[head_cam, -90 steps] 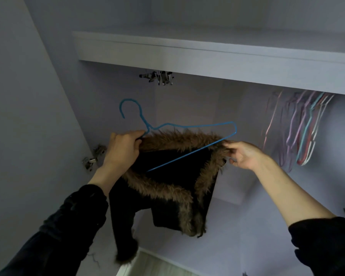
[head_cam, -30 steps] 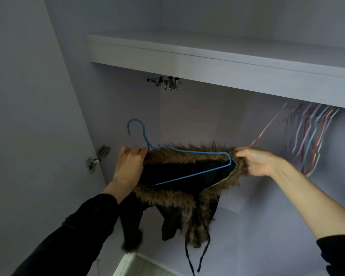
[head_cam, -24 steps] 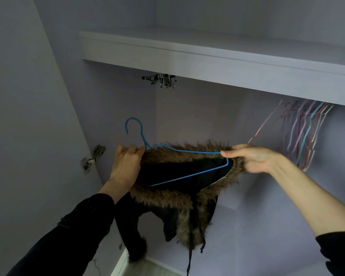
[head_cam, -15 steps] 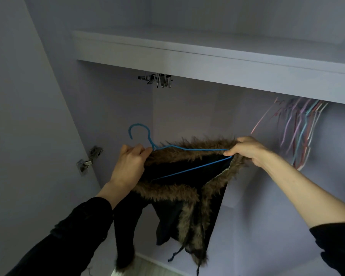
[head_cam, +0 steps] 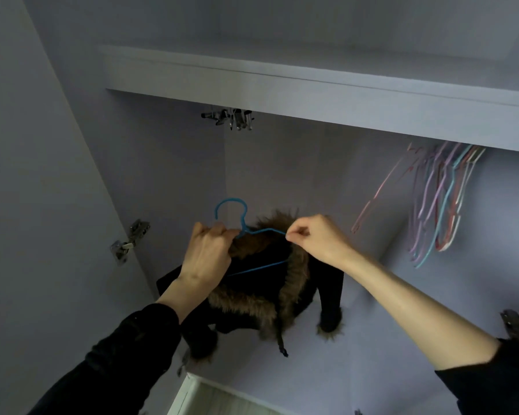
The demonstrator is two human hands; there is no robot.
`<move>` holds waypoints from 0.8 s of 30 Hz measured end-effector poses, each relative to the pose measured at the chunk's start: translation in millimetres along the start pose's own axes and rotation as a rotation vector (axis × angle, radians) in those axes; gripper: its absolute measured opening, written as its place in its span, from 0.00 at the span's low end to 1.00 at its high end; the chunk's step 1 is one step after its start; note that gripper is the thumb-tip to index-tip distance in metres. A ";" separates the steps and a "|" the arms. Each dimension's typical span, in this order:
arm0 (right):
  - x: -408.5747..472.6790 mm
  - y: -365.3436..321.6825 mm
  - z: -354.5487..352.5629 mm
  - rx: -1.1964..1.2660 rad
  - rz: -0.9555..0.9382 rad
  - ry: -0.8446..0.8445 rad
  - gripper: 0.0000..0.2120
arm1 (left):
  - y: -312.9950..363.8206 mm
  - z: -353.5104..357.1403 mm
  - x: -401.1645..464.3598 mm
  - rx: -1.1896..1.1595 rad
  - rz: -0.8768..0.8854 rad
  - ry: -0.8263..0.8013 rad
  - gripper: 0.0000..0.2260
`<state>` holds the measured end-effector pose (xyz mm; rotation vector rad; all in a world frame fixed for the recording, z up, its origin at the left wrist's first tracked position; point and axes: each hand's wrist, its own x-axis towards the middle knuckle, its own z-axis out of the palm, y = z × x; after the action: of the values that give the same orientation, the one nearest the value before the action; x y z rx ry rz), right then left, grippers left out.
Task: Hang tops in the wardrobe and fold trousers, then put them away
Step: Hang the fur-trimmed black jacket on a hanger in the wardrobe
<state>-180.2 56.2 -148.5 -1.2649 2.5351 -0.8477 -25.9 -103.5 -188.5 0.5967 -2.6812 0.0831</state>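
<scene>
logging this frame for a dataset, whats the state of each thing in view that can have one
blue hanger: off the rail, held up in both hands, inside the jacket's neck
fur-trimmed black jacket: draped on the hanger, sleeves dangling
left hand: grips hanger and fur collar
right hand: pinches the hanger's wire
spare hangers: hanging bare at the right
metal clips: hanging under the shelf
door hinge: open
</scene>
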 end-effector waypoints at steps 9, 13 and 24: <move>-31.1 20.1 53.2 -0.353 -0.485 0.181 0.19 | 0.3 -0.5 -13.1 0.020 -0.041 -0.028 0.22; -24.8 12.0 66.6 -0.334 -0.511 0.314 0.14 | 3.6 -4.0 -23.6 0.027 -0.029 0.054 0.21; -13.0 4.3 65.5 -0.186 -0.377 0.447 0.02 | -26.5 13.6 -42.0 -0.071 -0.362 0.083 0.17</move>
<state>-148.8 41.6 -205.8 -1.8334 2.8082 -1.0959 15.3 -112.8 -218.0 1.0185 -2.4426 -0.0841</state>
